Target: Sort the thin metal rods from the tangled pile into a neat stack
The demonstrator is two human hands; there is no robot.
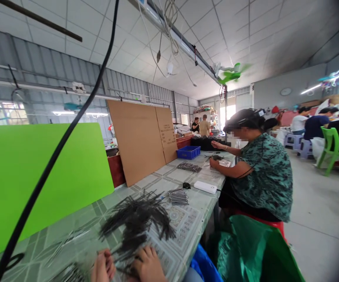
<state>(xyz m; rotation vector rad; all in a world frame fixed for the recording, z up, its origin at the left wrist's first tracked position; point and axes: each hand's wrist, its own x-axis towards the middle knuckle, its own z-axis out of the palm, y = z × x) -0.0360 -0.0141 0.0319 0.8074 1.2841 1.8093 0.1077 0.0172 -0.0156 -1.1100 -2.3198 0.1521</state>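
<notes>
At the bottom edge, my left hand (pixel 103 266) is closed with curled fingers. Whatever it grips is too small and blurred to name. My right hand (pixel 149 264) is just to its right, fingers bent down over the near end of a loose pile of dark thin strips (pixel 140 215). Some strip ends stick out beside its fingers. Left of my hands, partly cut off by the frame, are shiny thin metal-looking pieces (pixel 71 274). Beyond the pile lies a neat stack of slim silvery rods (pixel 178 197).
A patterned cloth covers the long table (pixel 200 211). On it are a white power bank-like box (pixel 205 187), a blue crate (pixel 188 152) and another bundle of rods (pixel 189 167). A green board (pixel 46 172) and cardboard (pixel 141 145) stand left. A co-worker (pixel 263 172) sits right.
</notes>
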